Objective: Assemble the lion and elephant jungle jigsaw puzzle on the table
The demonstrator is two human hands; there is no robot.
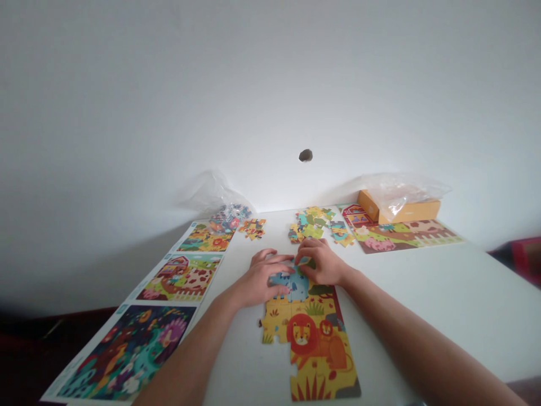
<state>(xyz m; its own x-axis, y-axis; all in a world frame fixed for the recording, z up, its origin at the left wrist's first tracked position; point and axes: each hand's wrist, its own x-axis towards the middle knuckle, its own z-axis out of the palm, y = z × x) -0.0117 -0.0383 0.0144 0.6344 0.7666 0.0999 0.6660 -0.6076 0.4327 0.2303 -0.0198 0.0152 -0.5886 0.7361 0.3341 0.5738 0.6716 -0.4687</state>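
Note:
A partly joined jigsaw puzzle [315,332] lies on the white table, showing a lion, a smaller lion's head and a blue animal on yellow ground. My left hand [267,277] rests along its upper left edge, fingers apart and fairly flat on the blue animal. At the top edge my right hand [321,262] has its fingers bent and pinched on a puzzle piece [310,263], mostly covered by the fingers. Behind the hands lies a pile of loose puzzle pieces [313,221], with a smaller cluster of orange pieces [253,228] to its left.
On the left, a printed picture sheet [127,352] shows several scenes. A clear plastic bag [217,197] of pieces stands at its far end. Back right, a yellow box [408,211] with plastic wrap sits on a farm picture [406,237]. The wall [270,101] behind has a hole [305,155].

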